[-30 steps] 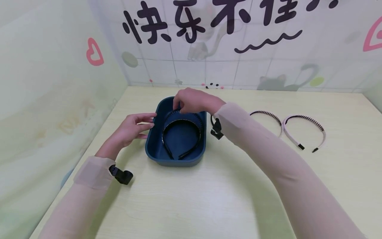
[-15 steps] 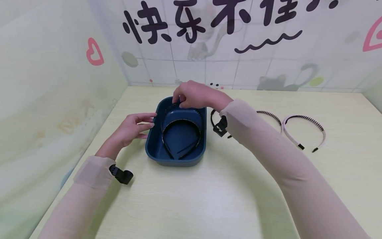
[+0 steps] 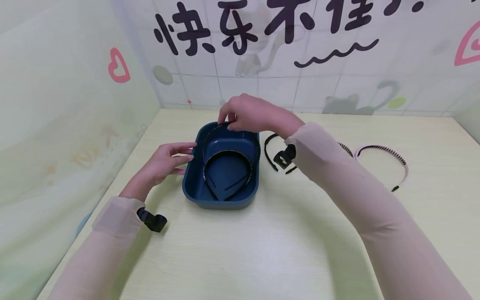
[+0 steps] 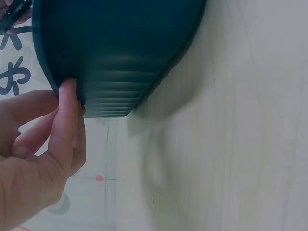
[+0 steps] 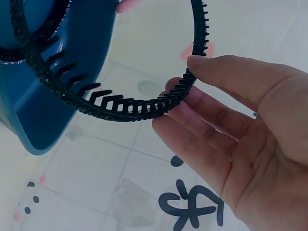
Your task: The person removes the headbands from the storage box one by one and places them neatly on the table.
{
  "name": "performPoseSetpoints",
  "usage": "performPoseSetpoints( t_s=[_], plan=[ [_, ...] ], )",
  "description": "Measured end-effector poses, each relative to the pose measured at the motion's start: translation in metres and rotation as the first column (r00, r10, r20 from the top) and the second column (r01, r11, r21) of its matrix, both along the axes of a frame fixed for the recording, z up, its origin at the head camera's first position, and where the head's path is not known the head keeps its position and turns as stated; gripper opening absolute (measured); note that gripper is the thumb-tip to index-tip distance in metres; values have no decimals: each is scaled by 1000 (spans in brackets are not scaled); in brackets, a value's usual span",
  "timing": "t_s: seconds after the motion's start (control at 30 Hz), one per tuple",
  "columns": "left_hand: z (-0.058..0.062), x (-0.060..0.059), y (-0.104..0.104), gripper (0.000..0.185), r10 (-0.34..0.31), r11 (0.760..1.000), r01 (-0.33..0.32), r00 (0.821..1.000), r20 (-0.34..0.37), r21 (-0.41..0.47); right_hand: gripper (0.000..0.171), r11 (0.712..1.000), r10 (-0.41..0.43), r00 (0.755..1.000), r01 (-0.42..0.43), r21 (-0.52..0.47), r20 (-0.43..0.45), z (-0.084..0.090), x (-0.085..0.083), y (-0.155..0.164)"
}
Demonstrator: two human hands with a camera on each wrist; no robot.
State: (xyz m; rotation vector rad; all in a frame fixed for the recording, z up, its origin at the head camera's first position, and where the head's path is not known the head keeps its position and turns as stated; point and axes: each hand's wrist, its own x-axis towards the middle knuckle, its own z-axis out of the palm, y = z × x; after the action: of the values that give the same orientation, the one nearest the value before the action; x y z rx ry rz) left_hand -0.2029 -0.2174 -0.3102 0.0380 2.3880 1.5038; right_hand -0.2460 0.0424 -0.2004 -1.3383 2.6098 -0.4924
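A person's right hand [image 3: 249, 113] pinches a black toothed headband [image 5: 115, 116] over the far end of a dark-blue bin [image 3: 221, 205] holding a second black headband [image 3: 227, 152]; the left hand's [image 3: 165, 161] extended, parted fingers touch the bin's rim.

Pale beige long sleeves [image 3: 356, 196] end in lighter cuffs [image 3: 114, 216] well behind the bare fingers [image 4: 63, 130]; a small, boxy black camera [image 3: 156, 222] juts from each cuff.
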Motion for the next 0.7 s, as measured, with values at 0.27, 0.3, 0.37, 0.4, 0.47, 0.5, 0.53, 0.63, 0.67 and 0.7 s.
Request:
performPoseSetpoints(
  t_s=[0.27,0.3,0.37,0.4,0.47,0.5,0.53,0.63,0.67,0.7],
  plan=[
    [1,1,0,47,-1,1000,1,1000,-1,0,23,1000,8,998,-7,4,-63,11,8,7],
    [1,1,0,47,-1,1000,1,1000,-2,-1,22,1000,9,998,-9,6,-66,12,9,8],
    [1,1,1,47,-2,1000,2,1000,-3,-3,22,1000,11,997,-10,13,-71,13,11,10],
    [0,0,1,47,-2,1000,2,1000,-4,-3,22,1000,10,997,-8,19,-74,14,12,11],
    [0,0,1,47,-3,1000,3,1000,-5,-1,22,1000,7,997,-5,31,-76,17,16,13],
    [0,0,1,47,-3,1000,3,1000,-5,0,23,999,4,997,-1,39,-76,18,17,14],
    [-1,0,1,47,-2,1000,2,1000,-5,1,23,999,-1,997,4,46,-78,19,19,16],
    [-1,0,1,47,0,1000,0,1000,-7,4,22,998,-14,996,20,68,-89,22,22,20],
    [-1,0,1,46,1,1000,-1,1000,-8,4,22,997,-20,995,27,74,-96,23,23,21],
    [-2,0,1,46,1,1000,-1,1000,-8,5,22,996,-24,995,32,80,-98,23,24,23]
  ],
)
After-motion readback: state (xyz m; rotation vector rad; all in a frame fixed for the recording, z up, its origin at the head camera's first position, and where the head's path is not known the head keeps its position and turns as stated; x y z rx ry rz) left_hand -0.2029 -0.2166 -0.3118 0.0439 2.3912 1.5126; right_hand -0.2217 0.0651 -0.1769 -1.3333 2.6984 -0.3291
